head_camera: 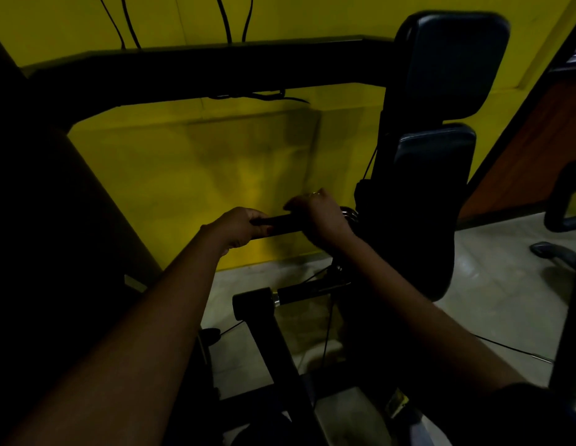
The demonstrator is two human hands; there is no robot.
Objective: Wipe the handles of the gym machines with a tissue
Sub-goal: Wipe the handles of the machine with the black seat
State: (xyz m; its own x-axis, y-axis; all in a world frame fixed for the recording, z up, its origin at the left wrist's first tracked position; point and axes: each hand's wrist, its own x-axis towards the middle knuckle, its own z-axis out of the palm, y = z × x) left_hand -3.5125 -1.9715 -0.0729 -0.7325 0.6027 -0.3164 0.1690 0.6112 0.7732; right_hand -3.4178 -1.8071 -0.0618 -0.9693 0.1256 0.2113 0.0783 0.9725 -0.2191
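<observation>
Mid-frame: left hand (238,227) curls round the handle (280,224) at its free end, likely steadying it. Right hand (319,217) wraps the inner part, probably wiping. Too dim: no tissue visible.

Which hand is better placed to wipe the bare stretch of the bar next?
Probably the right hand: it holds the bar beside the bare stretch, while the left hand grips the bar's end, as if steadying it. No tissue is visible.

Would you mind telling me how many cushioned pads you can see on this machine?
2. One large pad sits at the upper right, against the yellow wall; a smaller pad is directly below it. The dark area beneath them may hide another.
</observation>
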